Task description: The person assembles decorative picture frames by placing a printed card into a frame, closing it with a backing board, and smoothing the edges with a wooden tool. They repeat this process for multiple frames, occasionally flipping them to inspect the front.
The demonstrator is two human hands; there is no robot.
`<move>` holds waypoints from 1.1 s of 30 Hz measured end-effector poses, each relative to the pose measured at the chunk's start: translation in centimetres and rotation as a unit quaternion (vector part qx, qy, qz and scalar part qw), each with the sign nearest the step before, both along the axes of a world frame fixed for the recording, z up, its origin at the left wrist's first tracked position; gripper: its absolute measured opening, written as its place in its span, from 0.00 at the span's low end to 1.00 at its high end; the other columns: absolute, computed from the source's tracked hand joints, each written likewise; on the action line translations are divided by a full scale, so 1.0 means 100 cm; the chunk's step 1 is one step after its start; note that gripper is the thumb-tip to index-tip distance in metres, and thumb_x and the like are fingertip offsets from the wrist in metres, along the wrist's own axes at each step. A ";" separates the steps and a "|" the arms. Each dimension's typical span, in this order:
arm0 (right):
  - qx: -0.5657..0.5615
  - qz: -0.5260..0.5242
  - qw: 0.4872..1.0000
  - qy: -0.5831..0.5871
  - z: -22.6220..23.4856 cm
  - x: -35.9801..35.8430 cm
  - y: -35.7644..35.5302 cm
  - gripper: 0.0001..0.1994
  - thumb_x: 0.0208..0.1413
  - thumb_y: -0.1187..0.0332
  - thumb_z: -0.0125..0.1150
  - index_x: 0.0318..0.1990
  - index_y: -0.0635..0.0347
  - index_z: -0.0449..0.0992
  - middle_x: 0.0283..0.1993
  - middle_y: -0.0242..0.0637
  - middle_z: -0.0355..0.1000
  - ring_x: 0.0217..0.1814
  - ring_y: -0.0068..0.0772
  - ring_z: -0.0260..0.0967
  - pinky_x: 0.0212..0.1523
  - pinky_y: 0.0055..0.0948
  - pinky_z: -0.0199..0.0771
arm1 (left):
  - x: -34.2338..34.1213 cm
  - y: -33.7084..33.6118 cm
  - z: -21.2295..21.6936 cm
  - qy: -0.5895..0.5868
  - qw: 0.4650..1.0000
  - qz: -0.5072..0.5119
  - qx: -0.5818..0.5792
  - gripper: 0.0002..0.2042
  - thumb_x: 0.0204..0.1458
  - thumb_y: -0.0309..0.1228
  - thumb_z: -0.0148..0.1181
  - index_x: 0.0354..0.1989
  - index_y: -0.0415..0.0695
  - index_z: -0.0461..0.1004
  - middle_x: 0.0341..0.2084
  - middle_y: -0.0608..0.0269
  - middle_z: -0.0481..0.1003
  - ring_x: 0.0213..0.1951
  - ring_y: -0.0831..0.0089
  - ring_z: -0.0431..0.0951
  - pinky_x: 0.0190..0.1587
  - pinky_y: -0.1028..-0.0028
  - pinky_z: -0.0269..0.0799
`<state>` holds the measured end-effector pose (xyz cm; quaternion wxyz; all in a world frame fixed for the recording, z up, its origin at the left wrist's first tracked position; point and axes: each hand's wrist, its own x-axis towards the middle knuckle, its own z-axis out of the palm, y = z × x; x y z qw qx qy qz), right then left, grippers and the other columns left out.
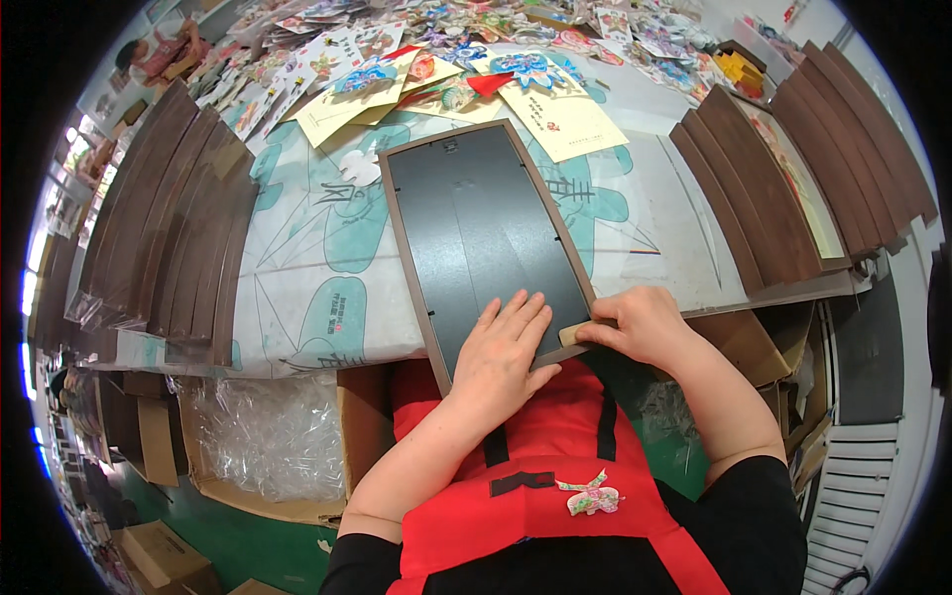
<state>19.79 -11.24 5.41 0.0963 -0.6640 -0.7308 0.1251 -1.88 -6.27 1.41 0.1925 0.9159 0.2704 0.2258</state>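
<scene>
A brown picture frame [511, 149] lies face down, tilted a little, its near end over the table edge by my lap. Its dark grey backing board [476, 228] shows, with small black tabs along the sides. My left hand [501, 352] rests flat on the near part of the board, fingers stretched out. At the near right corner, my right hand [640, 325] pinches a small flat tan piece [572, 334] against the frame's inner edge. Whether that piece is wood or plastic I cannot tell.
Brown frames stand stacked at the left [164, 228] and right [793, 178]. Yellow cards [560, 119] with colourful paper figures lie beyond the frame. A carton [347, 426] of clear plastic wrapping sits below the table at left. A person [164, 55] is at the far left.
</scene>
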 end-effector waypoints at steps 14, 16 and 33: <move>0.181 -0.148 0.972 0.003 -0.050 0.061 0.048 0.24 0.47 0.61 0.65 0.51 0.64 0.72 0.48 0.51 0.73 0.52 0.50 0.69 0.51 0.36 0.68 | -0.002 0.001 0.003 -0.019 1.000 -0.003 -0.009 0.31 0.41 0.37 0.69 0.54 0.39 0.67 0.57 0.51 0.66 0.62 0.56 0.63 0.63 0.55 0.56; 0.126 -0.137 0.961 0.203 -0.050 0.047 0.040 0.33 0.45 0.65 0.65 0.60 0.67 0.62 0.58 0.52 0.64 0.62 0.50 0.60 0.59 0.34 0.61 | -0.002 0.001 0.001 -0.019 1.000 -0.001 -0.012 0.31 0.41 0.37 0.69 0.54 0.39 0.67 0.57 0.51 0.66 0.62 0.56 0.63 0.63 0.56 0.56; -0.058 -0.129 0.878 0.457 -0.026 -0.025 0.004 0.50 0.37 0.75 0.63 0.69 0.68 0.38 0.66 0.55 0.52 0.69 0.42 0.51 0.64 0.29 0.54 | -0.001 0.000 0.002 -0.027 0.999 0.004 -0.023 0.31 0.40 0.36 0.69 0.54 0.38 0.68 0.57 0.50 0.66 0.62 0.56 0.63 0.64 0.55 0.56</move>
